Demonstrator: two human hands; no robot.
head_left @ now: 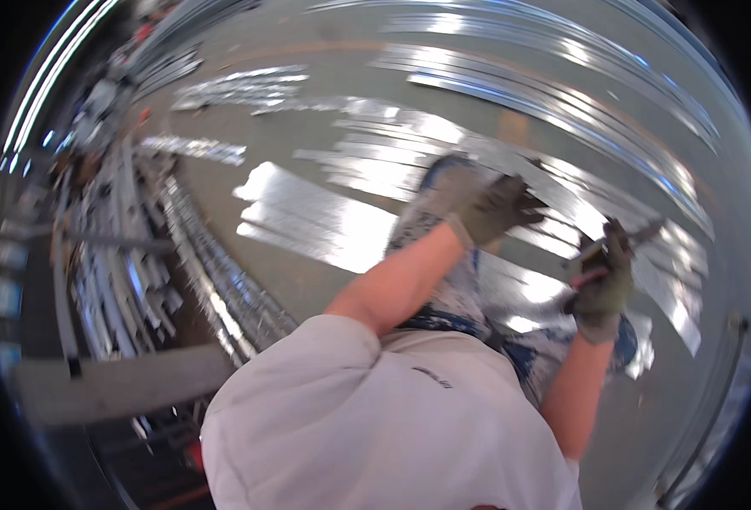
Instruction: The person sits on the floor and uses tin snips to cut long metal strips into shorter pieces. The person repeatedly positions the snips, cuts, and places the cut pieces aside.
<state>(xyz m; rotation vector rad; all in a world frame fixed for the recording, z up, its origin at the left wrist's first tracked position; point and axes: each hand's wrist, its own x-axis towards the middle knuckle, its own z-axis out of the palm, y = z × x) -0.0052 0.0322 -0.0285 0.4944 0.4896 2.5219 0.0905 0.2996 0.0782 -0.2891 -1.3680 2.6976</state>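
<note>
My left hand (503, 208), in a dark work glove, reaches over flat shiny metal strips (558, 191) on the floor. Its fingers look stretched out and slightly apart, with nothing visible in them; whether they touch the metal is unclear. My right hand (605, 285), gloved too, is closed around a hand tool (645, 233) with red on its handle and a long grey end pointing up and to the right. Blur hides the tool's exact kind. More metal strips (511, 289) lie between my legs.
Wide metal sheets (316, 217) lie to my left, and long metal profiles (554, 110) stretch across the far floor. A heap of metal offcuts (120, 272) stands at the left, beside a thick grey beam (129, 387). A dark-framed edge (707, 416) runs along the right.
</note>
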